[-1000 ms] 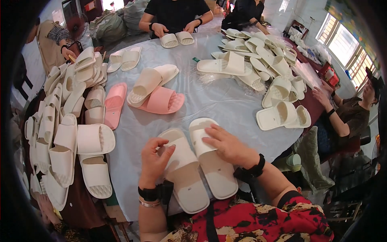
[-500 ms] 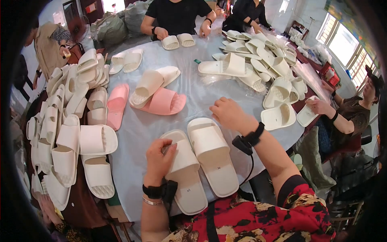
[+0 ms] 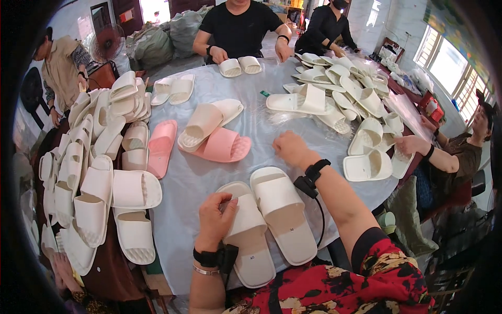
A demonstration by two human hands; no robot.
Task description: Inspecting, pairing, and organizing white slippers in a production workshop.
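The left hand [image 3: 215,222] is just beside the left one of two big cream slippers [image 3: 250,225], and its grip is loose, with the thumb a bit away from the fingers. Those slippers lie side by side on the tabletop [image 3: 188,225], close to the red flowery shirt [image 3: 334,285], with their toes pointing away. The right hand [image 3: 293,149] is out past them, near a pink slipper [image 3: 225,144], its fingers curled, but I cannot tell if its grip is pinching something.
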